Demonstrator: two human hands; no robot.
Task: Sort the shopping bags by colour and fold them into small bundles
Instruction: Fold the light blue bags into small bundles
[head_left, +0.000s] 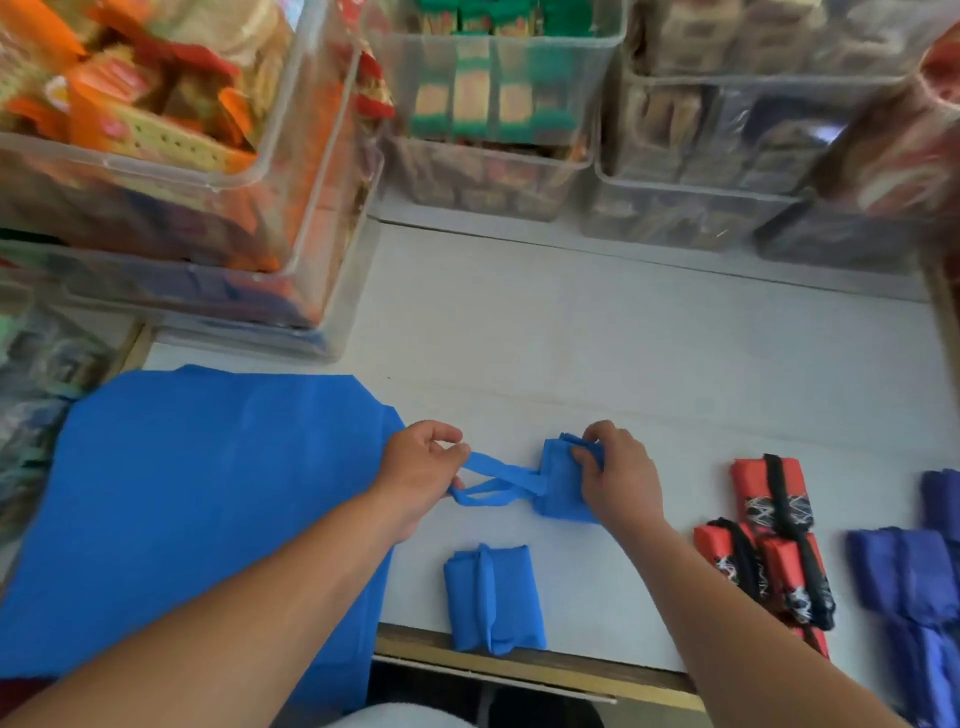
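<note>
Your L hand (415, 478) pinches the blue handles (504, 471); R hand (618, 478) fingers grip the half-folded blue bag (560, 499) at mid tabletop (623, 338). Finished blue bundle (493, 597) sits nearer you. Pkg print in bins (519, 44) too blurred to read.

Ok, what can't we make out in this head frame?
Head view only:
- Dark blue bundles: cut off by the right edge, count unclear.
- Red bundles: nearest ones partly behind the right forearm.
- Flat blue bag: near part under the left forearm, cut by the frame edge.
- Half-folded blue bag: folds covered by the right hand.
- Clear bins: contents motion-blurred.
</note>
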